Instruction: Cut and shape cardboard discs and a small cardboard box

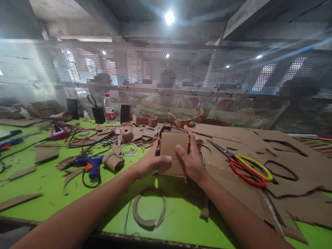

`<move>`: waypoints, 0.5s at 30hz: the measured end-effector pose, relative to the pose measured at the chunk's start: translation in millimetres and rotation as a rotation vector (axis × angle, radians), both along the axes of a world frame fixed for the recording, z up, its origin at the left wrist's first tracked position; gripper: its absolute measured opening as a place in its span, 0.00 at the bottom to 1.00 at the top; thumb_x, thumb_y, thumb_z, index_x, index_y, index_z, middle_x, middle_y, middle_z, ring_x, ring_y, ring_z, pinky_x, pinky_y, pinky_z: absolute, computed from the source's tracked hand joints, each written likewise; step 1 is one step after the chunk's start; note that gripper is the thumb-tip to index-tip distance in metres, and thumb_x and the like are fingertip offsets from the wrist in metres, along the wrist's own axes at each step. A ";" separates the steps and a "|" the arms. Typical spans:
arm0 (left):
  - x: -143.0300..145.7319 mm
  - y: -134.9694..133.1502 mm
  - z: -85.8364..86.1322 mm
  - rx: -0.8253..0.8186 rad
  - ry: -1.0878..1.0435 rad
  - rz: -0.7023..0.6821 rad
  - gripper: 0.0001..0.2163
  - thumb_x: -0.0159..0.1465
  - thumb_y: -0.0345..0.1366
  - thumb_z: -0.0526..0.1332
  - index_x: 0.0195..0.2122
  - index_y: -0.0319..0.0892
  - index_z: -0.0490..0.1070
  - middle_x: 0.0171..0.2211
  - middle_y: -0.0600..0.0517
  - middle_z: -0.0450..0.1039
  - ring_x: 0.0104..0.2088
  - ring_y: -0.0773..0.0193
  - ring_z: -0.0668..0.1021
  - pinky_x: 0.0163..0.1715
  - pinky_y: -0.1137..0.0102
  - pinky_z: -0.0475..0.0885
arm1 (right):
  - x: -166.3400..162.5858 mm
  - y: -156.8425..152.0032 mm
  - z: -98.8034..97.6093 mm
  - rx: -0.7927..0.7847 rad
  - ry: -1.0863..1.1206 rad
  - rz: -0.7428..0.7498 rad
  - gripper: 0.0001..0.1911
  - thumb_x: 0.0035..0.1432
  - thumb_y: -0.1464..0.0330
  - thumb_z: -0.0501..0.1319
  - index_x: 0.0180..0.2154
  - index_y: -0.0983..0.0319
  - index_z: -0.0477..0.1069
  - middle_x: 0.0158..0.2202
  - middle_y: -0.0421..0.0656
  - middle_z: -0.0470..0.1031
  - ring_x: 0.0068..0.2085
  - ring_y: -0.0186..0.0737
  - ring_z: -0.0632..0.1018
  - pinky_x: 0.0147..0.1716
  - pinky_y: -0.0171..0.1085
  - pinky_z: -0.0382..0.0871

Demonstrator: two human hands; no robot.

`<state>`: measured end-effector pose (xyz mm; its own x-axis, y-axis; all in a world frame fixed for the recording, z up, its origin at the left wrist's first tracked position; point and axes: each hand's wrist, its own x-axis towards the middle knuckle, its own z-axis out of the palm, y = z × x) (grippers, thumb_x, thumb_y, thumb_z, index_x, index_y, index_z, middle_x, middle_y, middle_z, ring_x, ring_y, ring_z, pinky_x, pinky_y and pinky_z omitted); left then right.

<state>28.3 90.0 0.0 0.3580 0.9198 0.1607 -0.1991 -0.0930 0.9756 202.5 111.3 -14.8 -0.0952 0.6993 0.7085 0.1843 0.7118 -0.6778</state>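
Observation:
Both my hands hold a brown cardboard piece (171,152) upright above the green table (52,193). My left hand (149,162) grips its left edge, thumb pressed on the front face. My right hand (192,157) wraps its right side, thumb on the front and fingers reaching over the top behind it. The piece looks folded or boxy, with a dark strip at its top. A curved cardboard ring strip (147,211) lies on the table just below my hands.
Red-and-yellow scissors (246,167) lie on large cut cardboard sheets (285,162) at right. A blue glue gun (89,164) and a cardboard roll (114,162) sit at left among wires and scraps. A bottle (110,109) and dark boxes stand before a perforated screen; people sit behind it.

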 end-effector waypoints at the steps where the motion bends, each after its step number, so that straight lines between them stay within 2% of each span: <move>1: -0.2 -0.1 -0.1 -0.010 0.010 0.002 0.39 0.48 0.42 0.73 0.60 0.44 0.59 0.56 0.40 0.72 0.55 0.41 0.74 0.49 0.54 0.72 | 1.0 0.9 0.2 -0.012 0.000 0.015 0.36 0.64 0.52 0.58 0.67 0.55 0.52 0.67 0.50 0.61 0.65 0.49 0.66 0.64 0.50 0.59; 6: 2.0 -4.5 2.8 -0.018 0.026 0.025 0.41 0.48 0.42 0.73 0.62 0.45 0.58 0.56 0.40 0.72 0.55 0.41 0.75 0.48 0.55 0.73 | 3.7 3.6 -0.1 -0.072 -0.017 0.077 0.38 0.62 0.49 0.60 0.67 0.56 0.52 0.55 0.50 0.74 0.56 0.48 0.75 0.59 0.50 0.67; 12: 6.9 -2.5 3.8 -0.034 -0.056 0.108 0.41 0.47 0.40 0.75 0.61 0.44 0.61 0.51 0.43 0.77 0.50 0.44 0.78 0.47 0.57 0.75 | 6.7 7.0 8.9 -0.026 -0.148 -0.046 0.36 0.66 0.48 0.52 0.68 0.58 0.53 0.63 0.51 0.68 0.61 0.48 0.71 0.61 0.49 0.65; 15: 2.7 3.4 3.9 -0.078 -0.196 0.082 0.37 0.47 0.40 0.73 0.58 0.43 0.64 0.48 0.44 0.78 0.48 0.46 0.80 0.42 0.61 0.77 | 38.0 17.4 23.5 0.010 -0.299 -0.183 0.31 0.65 0.50 0.53 0.63 0.59 0.64 0.62 0.51 0.70 0.61 0.51 0.71 0.61 0.50 0.63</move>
<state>31.0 93.4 3.9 0.2501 0.9570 0.1467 -0.3804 -0.0423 0.9239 240.5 128.8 8.7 -0.1732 0.7168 0.6754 0.4984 0.6553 -0.5676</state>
